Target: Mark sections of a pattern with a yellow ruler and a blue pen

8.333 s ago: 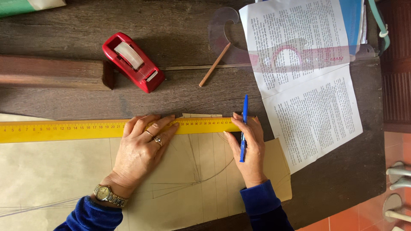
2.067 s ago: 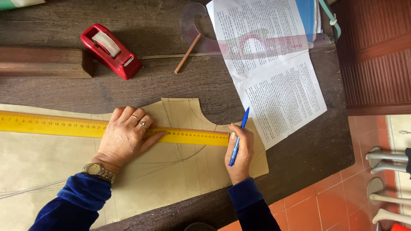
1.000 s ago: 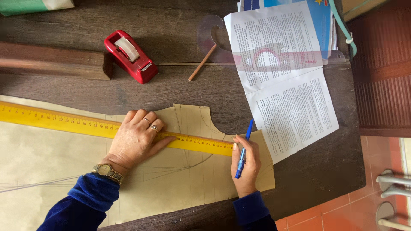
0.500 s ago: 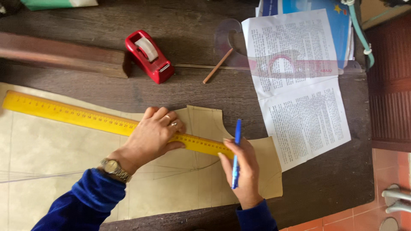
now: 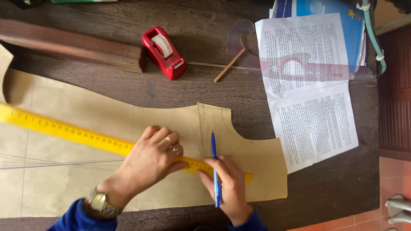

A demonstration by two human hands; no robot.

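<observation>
Left hand (image 5: 150, 159) presses flat on the yellow ruler (image 5: 77, 136); right hand (image 5: 229, 188) beside it grips a blue pen (image 5: 215, 167).

A ruler (image 5: 85, 137) is laid across the paper pattern (image 5: 180, 124), pinned beneath the left hand (image 5: 152, 160); a pen (image 5: 215, 169) is gripped just right.

Matt paper pattern (image 5: 171, 124); glossy plastic ruler (image 5: 77, 134)
</observation>
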